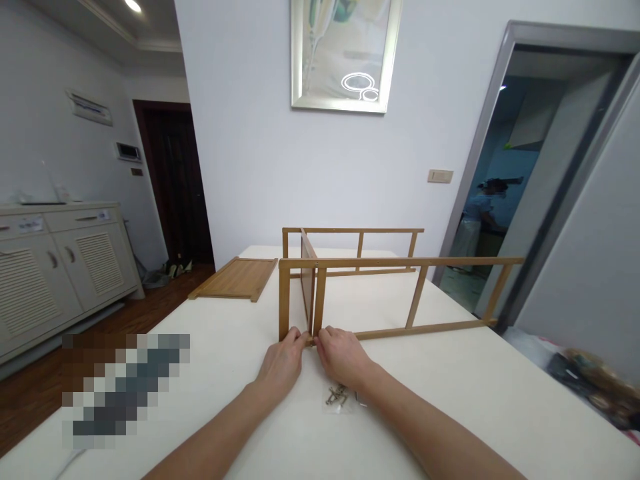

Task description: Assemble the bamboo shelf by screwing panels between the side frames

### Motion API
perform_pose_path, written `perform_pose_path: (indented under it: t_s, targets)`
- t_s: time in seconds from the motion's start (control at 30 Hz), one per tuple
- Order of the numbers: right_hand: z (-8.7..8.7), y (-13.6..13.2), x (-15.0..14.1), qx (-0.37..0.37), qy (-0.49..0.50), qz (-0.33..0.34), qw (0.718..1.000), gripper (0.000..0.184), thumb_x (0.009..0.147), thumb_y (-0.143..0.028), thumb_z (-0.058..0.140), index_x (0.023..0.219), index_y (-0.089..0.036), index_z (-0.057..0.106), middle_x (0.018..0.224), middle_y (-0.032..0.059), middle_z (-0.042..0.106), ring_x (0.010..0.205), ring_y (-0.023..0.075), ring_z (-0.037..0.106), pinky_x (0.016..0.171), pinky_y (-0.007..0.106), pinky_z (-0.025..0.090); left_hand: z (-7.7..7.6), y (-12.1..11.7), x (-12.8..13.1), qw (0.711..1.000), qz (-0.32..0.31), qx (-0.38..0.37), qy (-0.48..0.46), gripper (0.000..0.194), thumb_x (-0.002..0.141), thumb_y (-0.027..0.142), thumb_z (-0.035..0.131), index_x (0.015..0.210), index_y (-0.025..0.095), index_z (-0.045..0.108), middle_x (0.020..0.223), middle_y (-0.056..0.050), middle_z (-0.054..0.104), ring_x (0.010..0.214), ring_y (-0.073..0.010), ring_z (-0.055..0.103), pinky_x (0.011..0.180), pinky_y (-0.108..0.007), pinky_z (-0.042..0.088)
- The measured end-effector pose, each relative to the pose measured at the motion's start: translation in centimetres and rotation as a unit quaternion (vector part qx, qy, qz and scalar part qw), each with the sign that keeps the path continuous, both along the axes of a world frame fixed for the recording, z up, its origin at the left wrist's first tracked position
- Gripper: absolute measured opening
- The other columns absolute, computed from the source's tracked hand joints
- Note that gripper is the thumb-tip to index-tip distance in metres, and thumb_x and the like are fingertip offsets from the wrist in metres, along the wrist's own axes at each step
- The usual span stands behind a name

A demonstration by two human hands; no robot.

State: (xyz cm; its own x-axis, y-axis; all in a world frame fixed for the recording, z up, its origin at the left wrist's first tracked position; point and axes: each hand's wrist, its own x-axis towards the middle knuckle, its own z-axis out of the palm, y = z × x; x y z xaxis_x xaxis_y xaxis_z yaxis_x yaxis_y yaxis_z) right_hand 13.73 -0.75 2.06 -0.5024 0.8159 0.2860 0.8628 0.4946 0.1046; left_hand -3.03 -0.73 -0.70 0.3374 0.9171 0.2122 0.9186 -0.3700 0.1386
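Note:
A partly built bamboo rack (400, 263) stands on the white table (500, 400): two ladder-like side frames joined by one upright shelf panel (306, 280) near their left end. My left hand (283, 363) and my right hand (343, 357) meet at the bottom rail of the near frame, where the panel joins it. Both hands have their fingers curled and pinched together at that joint; what they pinch is too small to make out. A small clear bag of screws (337, 397) lies on the table under my right wrist.
A loose bamboo shelf board (235, 279) lies flat at the table's far left. A white sideboard (55, 260) stands at the left wall. At the right an open doorway (493, 220) shows a person in another room. Dark objects (595, 383) sit at the right edge.

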Motion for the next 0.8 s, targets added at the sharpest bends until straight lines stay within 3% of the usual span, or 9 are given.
perform_pose_path:
  t_s: [0.23, 0.43, 0.8]
  targets:
    - [-0.2, 0.2, 0.6, -0.016, 0.027, 0.021, 0.999, 0.014, 0.095, -0.02, 0.04, 0.096, -0.017, 0.054, 0.093, 0.0071, 0.065, 0.079, 0.0174, 0.061, 0.065, 0.027, 0.039, 0.1, 0.1, 0.1, 1.0, 0.006, -0.003, 0.007, 0.041, 0.097, 0.015, 0.026, 0.127, 0.024, 0.052, 0.109, -0.007, 0.057, 0.086, -0.0162, 0.064, 0.072, -0.027, 0.048]
    - [-0.8, 0.0, -0.8, -0.009, -0.005, 0.064, 0.998, 0.017, 0.092, -0.018, 0.043, 0.105, -0.015, 0.054, 0.094, 0.0085, 0.064, 0.085, 0.0206, 0.061, 0.068, 0.03, 0.042, 0.5, -0.1, 0.1, 1.0, -0.002, -0.012, 0.001, 0.036, 0.096, 0.014, 0.028, 0.121, 0.023, 0.053, 0.11, -0.006, 0.057, 0.089, -0.0158, 0.064, 0.075, -0.027, 0.048]
    - [-0.9, 0.2, -1.0, 0.008, -0.056, 0.071, 0.996, 0.015, 0.088, -0.01, 0.044, 0.102, -0.014, 0.051, 0.094, 0.0104, 0.063, 0.085, 0.0209, 0.06, 0.069, 0.031, 0.045, 0.5, -0.1, 0.1, 1.0, -0.004, -0.017, -0.012, 0.034, 0.096, 0.014, 0.029, 0.119, 0.023, 0.053, 0.11, -0.005, 0.057, 0.089, -0.0155, 0.064, 0.076, -0.026, 0.046]
